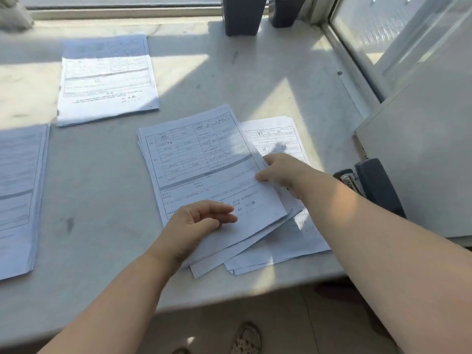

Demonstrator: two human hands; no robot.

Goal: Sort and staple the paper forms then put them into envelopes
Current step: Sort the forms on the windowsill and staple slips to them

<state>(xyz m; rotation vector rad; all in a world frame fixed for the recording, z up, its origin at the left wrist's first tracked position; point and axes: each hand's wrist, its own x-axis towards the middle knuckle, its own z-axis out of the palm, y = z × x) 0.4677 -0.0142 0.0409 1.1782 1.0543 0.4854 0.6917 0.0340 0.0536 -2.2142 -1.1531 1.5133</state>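
My left hand [198,221] rests on the near edge of the top form [204,169], fingers [224,213] loosely curled and lying on the sheet's lower margin, gripping nothing. My right hand [283,172] is at the same sheet's right edge: the thumb lies on top and the other fingers are tucked beneath, so I am pinching that edge, which is lifted slightly off the pile below. The form is a printed table with handwriting, turned a little counter-clockwise, and it sits on a loose, fanned heap of forms [288,241] in the middle of the pale worktop [102,200]. A second sheet of the heap shows just beyond my right hand, partly in sun. Well apart from my fingers, a neat stack of forms [107,80] lies at the far left, and another stack [18,200] lies at the left edge. A dark stapler [375,185] lies just right of my right forearm, beside a pale board [421,162]. Two dark pots [242,14] stand by the window.
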